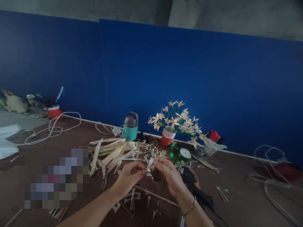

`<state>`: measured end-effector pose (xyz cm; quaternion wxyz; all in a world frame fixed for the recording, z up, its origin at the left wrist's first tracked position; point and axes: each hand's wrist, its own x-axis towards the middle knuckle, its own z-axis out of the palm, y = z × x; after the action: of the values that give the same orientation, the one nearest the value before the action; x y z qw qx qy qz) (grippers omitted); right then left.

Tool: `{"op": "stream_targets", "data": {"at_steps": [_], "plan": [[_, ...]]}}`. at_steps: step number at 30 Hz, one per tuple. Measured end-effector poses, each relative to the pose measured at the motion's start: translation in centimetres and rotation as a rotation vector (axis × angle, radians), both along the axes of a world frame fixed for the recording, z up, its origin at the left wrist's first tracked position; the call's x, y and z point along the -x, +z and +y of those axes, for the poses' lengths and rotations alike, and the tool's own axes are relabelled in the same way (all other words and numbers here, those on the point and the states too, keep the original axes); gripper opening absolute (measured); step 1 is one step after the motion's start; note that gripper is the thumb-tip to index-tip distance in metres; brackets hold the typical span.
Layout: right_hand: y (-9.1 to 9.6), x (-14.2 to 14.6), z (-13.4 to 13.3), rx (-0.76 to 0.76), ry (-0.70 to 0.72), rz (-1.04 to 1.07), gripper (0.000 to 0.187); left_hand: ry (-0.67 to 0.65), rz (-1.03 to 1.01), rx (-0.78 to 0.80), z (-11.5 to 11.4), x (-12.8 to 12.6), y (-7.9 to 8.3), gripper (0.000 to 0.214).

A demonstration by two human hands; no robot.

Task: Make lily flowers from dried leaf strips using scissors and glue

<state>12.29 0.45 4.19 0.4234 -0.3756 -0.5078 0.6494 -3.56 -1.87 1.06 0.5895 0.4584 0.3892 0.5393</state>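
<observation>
Between my two hands is a small pale piece of husk [150, 164], cut and shaped like a petal. My left hand [132, 175] pinches its lower end between thumb and fingers. With thumb and forefinger, my right hand [167, 173] grips its upper right side; a bracelet circles that wrist. Behind my hands lies a heap of dried husk strips [118, 151]. Cut husk scraps [132, 197] and a thin stick [156, 196] lie on the brown surface below. Beside my right forearm rests a black glue gun [199, 192].
Pale husk flowers on green stems [175, 121] stand in stacked red-and-white cups [168, 137]. A green ribbon spool [184, 153] lies nearby. A teal-and-grey jug [131, 126] stands by the blue wall panel [151, 69]. White cables [54, 127] loop at left and right. A pixelated patch hides the left front.
</observation>
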Motion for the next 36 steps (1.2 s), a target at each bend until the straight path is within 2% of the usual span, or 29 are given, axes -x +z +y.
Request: {"op": "stream_targets", "data": {"at_steps": [5,10,20,29,36], "plan": [[0.1,0.4,-0.2,0.02,-0.045,-0.01,0.027,-0.041,-0.039,0.076,0.0,-0.1,-0.2,0.027],[0.6,0.6,-0.3,-0.023,-0.068,-0.083,0.027,-0.002,-0.061,0.068,0.2,-0.1,-0.2,0.028],[0.5,0.5,-0.2,-0.086,-0.092,-0.262,0.027,-0.046,-0.02,0.049,0.2,0.0,-0.8,0.027],[0.1,0.2,0.0,-0.087,-0.057,-0.277,0.033,-0.031,0.079,-0.026,0.3,0.1,-1.1,0.025],[0.3,0.3,-0.2,-0.029,-0.017,-0.187,0.034,-0.049,0.116,-0.079,0.2,0.3,-1.1,0.024]]}}
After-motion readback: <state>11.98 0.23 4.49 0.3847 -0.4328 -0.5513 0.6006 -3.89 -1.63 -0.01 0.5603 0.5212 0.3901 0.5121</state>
